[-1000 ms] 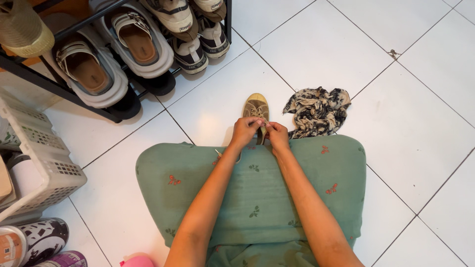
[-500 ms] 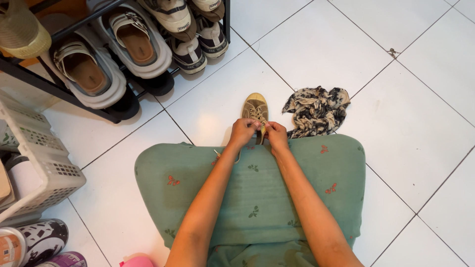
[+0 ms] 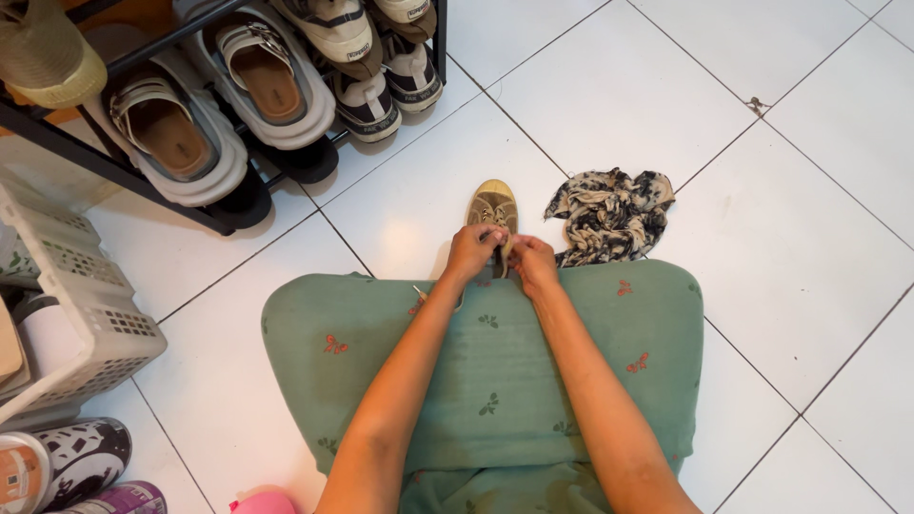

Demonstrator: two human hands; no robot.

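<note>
A tan sneaker [image 3: 493, 203] sticks out from under my green skirt [image 3: 495, 371] onto the white tiled floor, toe pointing away. My left hand [image 3: 470, 254] and my right hand [image 3: 533, 262] are close together over its lacing, each pinching a pale shoelace [image 3: 506, 246] between the fingers. The rear of the shoe is hidden by my hands and the skirt.
A crumpled black-and-cream patterned cloth [image 3: 611, 214] lies just right of the sneaker. A black shoe rack [image 3: 143, 181] with sandals and sneakers stands at upper left. A white plastic basket [image 3: 81, 314] sits at the left edge, patterned shoes [image 3: 67, 462] below it.
My hands have shifted slightly over the laces, working them; the sneaker and cloth stay in place.
</note>
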